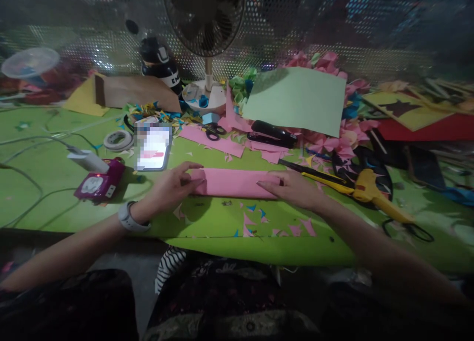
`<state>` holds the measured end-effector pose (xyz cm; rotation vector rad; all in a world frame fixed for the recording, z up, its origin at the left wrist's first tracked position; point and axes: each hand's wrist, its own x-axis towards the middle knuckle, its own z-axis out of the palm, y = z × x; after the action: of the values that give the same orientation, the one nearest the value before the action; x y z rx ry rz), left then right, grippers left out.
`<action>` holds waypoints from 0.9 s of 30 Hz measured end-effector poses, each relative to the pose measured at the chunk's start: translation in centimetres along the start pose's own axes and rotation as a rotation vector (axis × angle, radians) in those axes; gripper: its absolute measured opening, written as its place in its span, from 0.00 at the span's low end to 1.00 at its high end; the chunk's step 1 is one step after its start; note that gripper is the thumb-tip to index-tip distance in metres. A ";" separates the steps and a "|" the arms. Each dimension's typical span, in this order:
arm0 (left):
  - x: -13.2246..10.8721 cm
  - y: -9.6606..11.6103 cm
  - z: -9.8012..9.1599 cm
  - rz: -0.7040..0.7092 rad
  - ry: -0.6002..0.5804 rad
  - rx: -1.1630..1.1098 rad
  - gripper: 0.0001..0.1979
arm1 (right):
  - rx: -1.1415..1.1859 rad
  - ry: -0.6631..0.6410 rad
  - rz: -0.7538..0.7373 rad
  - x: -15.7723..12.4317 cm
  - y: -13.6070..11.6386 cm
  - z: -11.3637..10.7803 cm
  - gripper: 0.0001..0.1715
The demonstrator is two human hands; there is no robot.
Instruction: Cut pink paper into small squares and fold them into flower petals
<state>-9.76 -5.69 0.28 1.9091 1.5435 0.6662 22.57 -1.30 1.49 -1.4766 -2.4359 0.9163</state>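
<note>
A folded strip of pink paper (231, 182) lies flat on the green table (48, 203) right in front of me. My left hand (170, 187), with a white watch on its wrist, presses the strip's left end, fingers stretched out flat. My right hand (292, 188) rests on the strip's right end, fingers also laid flat, a dark ring on one finger. Small pink and blue paper scraps (259, 222) lie scattered just below the strip.
A phone (153, 147), a tape roll (118, 140) and a magenta device with cables (99, 183) sit at left. Scissors (214, 131), a black stapler (272, 133) and a light green sheet (299, 99) lie behind. A yellow glue gun (366, 188) is at right, a fan (205, 92) at the back.
</note>
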 end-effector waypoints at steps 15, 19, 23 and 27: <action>-0.6 -0.7 0.8 0.153 0.027 0.043 0.15 | 0.024 -0.065 -0.062 -1.4 0.2 0.5 0.22; -0.6 -0.9 1.0 0.212 0.048 0.080 0.16 | 0.017 -0.015 -0.012 -1.5 0.4 1.0 0.22; -0.5 -1.1 1.1 0.249 0.069 0.155 0.16 | 0.006 0.075 -0.007 -1.7 0.3 1.5 0.22; -0.3 -1.4 1.1 0.265 0.072 0.228 0.20 | -0.002 0.143 -0.020 -1.8 0.7 1.7 0.24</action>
<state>-10.06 -5.90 -1.48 2.3114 1.4765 0.7024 23.29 -3.37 0.04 -1.4624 -2.3447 0.7763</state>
